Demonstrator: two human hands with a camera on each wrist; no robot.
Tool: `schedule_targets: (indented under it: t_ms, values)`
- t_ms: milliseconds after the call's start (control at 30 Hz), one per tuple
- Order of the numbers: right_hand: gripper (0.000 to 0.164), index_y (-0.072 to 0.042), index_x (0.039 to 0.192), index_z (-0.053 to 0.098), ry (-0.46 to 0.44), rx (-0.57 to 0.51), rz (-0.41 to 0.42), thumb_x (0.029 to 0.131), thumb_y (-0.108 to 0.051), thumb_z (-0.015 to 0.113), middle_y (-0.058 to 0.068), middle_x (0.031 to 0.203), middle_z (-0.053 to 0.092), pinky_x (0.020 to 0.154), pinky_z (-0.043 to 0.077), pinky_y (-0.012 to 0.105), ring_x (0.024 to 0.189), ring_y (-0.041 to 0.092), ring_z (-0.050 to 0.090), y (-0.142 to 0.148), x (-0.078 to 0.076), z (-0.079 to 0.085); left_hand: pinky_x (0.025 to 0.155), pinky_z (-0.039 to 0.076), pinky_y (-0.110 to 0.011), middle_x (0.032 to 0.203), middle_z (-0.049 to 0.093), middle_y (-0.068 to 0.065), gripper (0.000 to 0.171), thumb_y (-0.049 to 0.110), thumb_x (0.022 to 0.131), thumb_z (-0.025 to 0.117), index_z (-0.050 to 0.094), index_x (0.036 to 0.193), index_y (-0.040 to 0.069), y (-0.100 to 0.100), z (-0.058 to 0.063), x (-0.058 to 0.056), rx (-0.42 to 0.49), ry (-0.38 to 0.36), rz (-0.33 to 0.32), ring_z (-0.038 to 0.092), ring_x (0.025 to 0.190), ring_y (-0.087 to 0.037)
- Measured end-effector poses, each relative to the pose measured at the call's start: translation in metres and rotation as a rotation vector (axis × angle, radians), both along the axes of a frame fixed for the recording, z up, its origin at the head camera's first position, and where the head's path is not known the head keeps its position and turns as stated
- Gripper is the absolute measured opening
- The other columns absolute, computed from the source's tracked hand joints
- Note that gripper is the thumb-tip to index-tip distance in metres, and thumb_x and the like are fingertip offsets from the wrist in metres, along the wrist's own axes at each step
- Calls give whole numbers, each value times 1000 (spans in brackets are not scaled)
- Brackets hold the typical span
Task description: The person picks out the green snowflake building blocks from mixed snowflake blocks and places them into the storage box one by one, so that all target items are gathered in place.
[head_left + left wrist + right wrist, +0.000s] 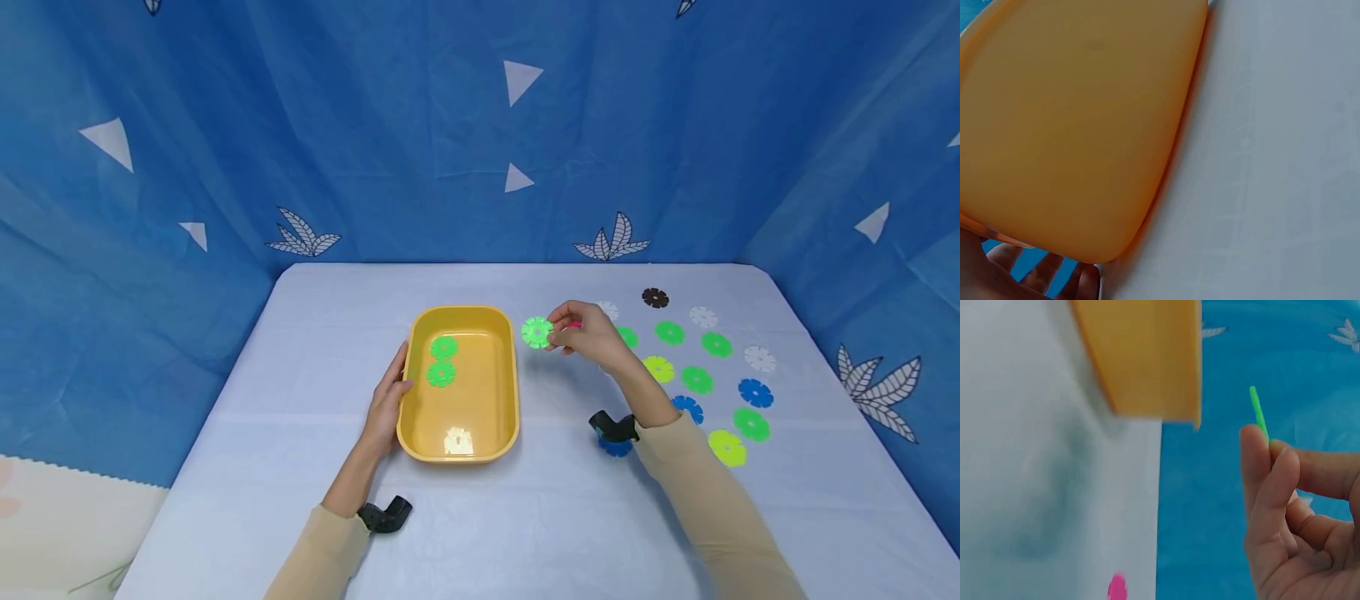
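A yellow plastic tray (pixel 459 417) stands on the table, with two green notched plastic discs (pixel 444 347) lying flat in its upper left part. My left hand (pixel 384 408) grips the tray's left side, thumb at the rim and fingers along the outside wall; part of that hand (pixel 1029 275) shows under the tray's corner in the left wrist view. To the right of the tray, my right hand (pixel 588 333) pinches a green notched disc (pixel 536 332) between thumb and fingers. Seen edge-on in the right wrist view, this disc (pixel 1259 412) points up above the fingertips.
Several notched discs in green, white, blue and yellow-green (pixel 727 447) lie spread over the table's right side, some partly hidden by the right arm. A brown disc (pixel 656 297) lies farthest back. Something pink (pixel 1117 587) is near the right hand. A blue curtain (pixel 420 150) hangs behind.
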State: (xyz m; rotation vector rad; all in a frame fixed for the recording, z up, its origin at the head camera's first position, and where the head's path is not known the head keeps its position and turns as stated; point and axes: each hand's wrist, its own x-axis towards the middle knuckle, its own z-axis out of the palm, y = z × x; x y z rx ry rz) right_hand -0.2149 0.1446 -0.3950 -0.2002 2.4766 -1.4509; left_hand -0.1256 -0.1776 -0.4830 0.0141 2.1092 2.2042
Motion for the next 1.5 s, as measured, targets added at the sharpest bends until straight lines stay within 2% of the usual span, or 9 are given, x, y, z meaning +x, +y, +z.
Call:
schedule_targets:
  t_ms: [100, 333, 533, 667, 867, 1000, 1200, 1500]
  values:
    - [24, 1, 111, 60, -24, -39, 51, 89, -5, 67, 15, 96, 58, 70, 59, 32, 83, 28, 72, -18, 2, 4, 105, 25, -3, 163, 12, 13, 61, 11, 102, 32, 17, 157, 32, 0, 0, 0, -6, 1, 2, 7, 151, -8]
    - [21, 0, 107, 60, -82, -55, 143, 87, -1, 68, 14, 94, 56, 67, 59, 30, 85, 36, 70, -64, 8, 1, 117, 19, -17, 163, 11, 14, 60, 12, 102, 32, 17, 157, 31, 1, 1, -1, -14, -1, 2, 7, 151, -8]
    - [18, 1, 101, 61, -72, -3, 301, 85, 2, 69, 11, 86, 58, 69, 60, 39, 74, 31, 70, -104, 19, -8, 122, 13, -33, 164, 12, 12, 61, 10, 102, 32, 17, 158, 30, 1, 0, -2, -4, -9, 9, 8, 151, -9]
    - [16, 1, 99, 62, -95, 33, 369, 85, 3, 69, 10, 82, 60, 68, 60, 39, 71, 29, 72, -121, 24, -19, 123, 11, -36, 164, 12, 11, 61, 9, 101, 32, 18, 158, 29, 1, -1, -3, 0, -11, 8, 7, 151, -10]
    - [13, 1, 97, 63, -124, 85, 379, 85, 2, 69, 8, 76, 61, 62, 59, 32, 67, 24, 71, -131, 26, -34, 123, 12, -38, 164, 13, 10, 61, 10, 101, 33, 18, 157, 31, 1, -1, -2, -3, -20, 10, 9, 151, -11]
    - [12, 2, 96, 63, -155, 78, 374, 85, 3, 69, 8, 73, 62, 59, 58, 30, 63, 22, 70, -133, 26, -40, 123, 11, -37, 164, 12, 10, 61, 11, 101, 32, 19, 157, 31, 1, -1, -2, 1, -15, 9, 8, 151, -11]
    - [12, 3, 95, 63, -179, 75, 356, 84, 4, 69, 10, 71, 65, 57, 58, 30, 61, 22, 69, -135, 27, -44, 123, 10, -36, 164, 12, 11, 61, 10, 101, 32, 18, 157, 30, 1, -1, -2, -1, -5, 6, 6, 151, -9]
    - [13, 1, 97, 63, -159, 97, 343, 85, 3, 69, 11, 72, 65, 56, 57, 29, 61, 20, 69, -137, 31, -49, 123, 13, -37, 164, 12, 10, 61, 10, 102, 32, 17, 157, 31, 1, 0, -1, -15, -6, 8, 8, 152, -12]
